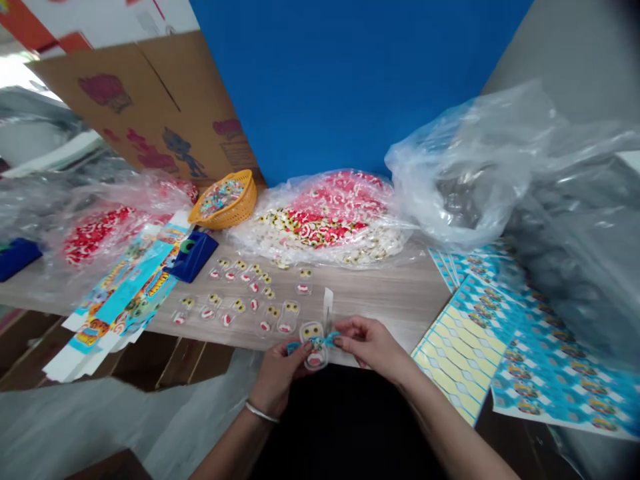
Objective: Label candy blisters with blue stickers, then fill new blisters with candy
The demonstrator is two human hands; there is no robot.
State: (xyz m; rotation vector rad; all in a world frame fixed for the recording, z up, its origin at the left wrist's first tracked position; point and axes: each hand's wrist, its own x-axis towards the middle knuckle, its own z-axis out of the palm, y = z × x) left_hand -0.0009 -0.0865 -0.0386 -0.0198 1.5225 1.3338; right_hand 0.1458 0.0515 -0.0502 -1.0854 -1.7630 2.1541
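Note:
Near the table's front edge, my left hand [277, 375] grips a small clear plastic case [313, 331] by its side, thumb on top. Yellow eye-shaped pieces show in the upper part of the case and a red-and-white mouth-shaped piece in the lower part. A blue printed sticker [330, 339] lies across its narrow middle, and my right hand [373, 345] pinches the sticker's right end. Just beyond the case a thin white-tipped strip [328, 300] points away from me. Several similar filled cases [289, 316] lie on the table to the left.
At the back are a clear bag [330, 220] of red, white and yellow pieces and an orange basket [245, 200]. Sticker sheets [460, 347] lie at right, below crumpled plastic [465, 180]. Printed cardboard [120, 293] and a blue holder [196, 257] are at left.

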